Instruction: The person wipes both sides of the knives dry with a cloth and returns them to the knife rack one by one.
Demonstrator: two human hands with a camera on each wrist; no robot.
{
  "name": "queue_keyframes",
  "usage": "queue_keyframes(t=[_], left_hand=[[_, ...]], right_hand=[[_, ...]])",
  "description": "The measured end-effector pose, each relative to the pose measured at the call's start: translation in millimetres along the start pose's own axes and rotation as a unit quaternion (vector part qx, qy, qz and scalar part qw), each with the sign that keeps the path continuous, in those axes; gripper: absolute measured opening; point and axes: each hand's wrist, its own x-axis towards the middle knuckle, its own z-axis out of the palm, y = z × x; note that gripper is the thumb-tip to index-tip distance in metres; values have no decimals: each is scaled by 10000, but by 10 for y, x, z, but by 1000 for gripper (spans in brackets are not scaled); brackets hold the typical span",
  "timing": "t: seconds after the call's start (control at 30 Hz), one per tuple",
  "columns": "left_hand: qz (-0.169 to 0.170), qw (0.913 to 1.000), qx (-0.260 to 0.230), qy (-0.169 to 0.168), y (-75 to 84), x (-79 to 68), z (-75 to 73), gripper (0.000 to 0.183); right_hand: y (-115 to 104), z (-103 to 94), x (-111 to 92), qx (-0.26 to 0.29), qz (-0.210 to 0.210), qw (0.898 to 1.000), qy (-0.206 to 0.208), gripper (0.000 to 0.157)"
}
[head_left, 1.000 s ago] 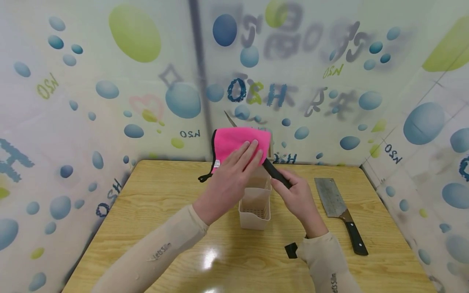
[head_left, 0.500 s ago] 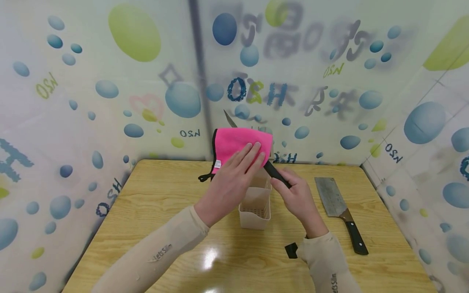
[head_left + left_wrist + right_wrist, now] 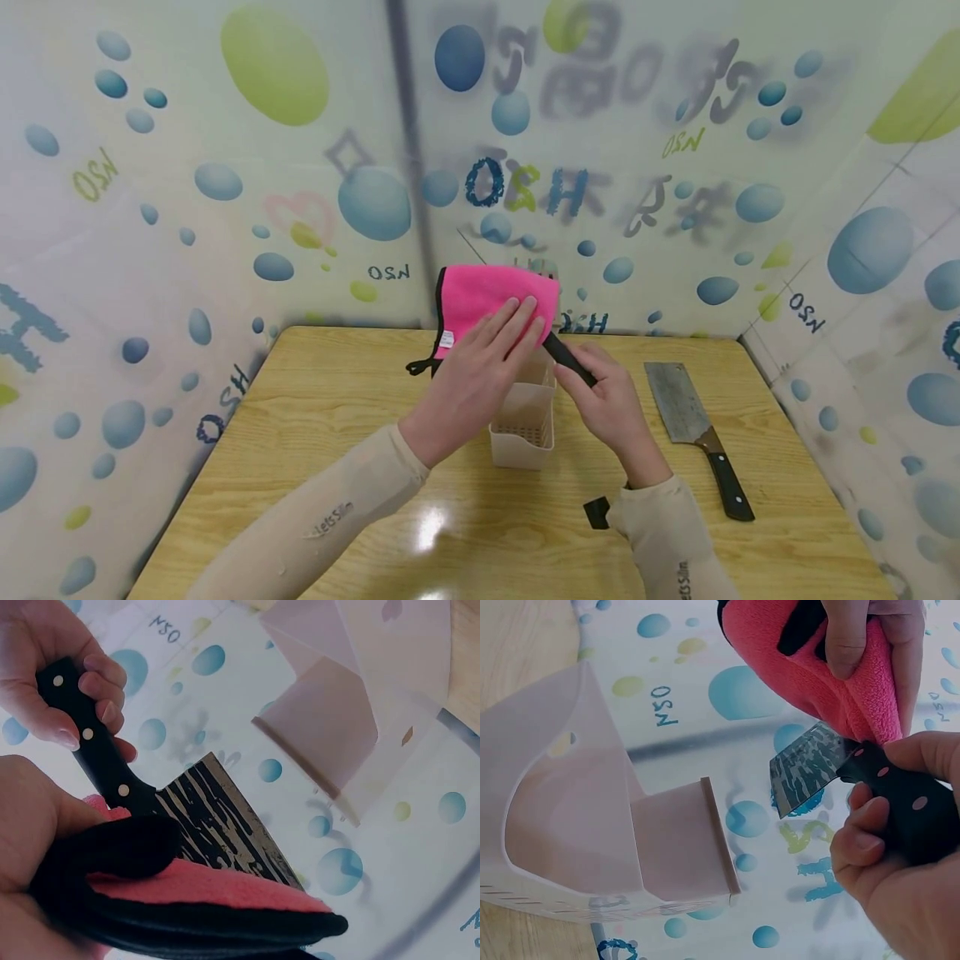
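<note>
Above the wooden table point(image 3: 322, 392), near the beige holder point(image 3: 521, 452), my right hand point(image 3: 613, 408) grips the knife point(image 3: 570, 358) by its black handle. My left hand point(image 3: 476, 379) pinches the pink cloth point(image 3: 480, 292), which is folded around the blade. One cleaver point(image 3: 681, 408) lies at right of my hands.

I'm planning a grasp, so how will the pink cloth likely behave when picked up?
The cloth is probably floppy, since it folds and bunches in the wrist views. It looks like a simple fabric sheet, so likely light for its size. Its fuzzy surface suggests it won't slip easily.
</note>
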Motion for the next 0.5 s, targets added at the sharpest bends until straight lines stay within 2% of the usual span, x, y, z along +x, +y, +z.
queue_keyframes(t=[0.23, 0.5], left_hand=[[110, 9999, 72, -110, 41, -36, 17, 66], [186, 9997, 62, -166, 97, -59, 34, 65]], right_hand=[[3, 11, 5, -129, -13, 9999, 1, 33], [-2, 34, 12, -169, 110, 9998, -51, 36]])
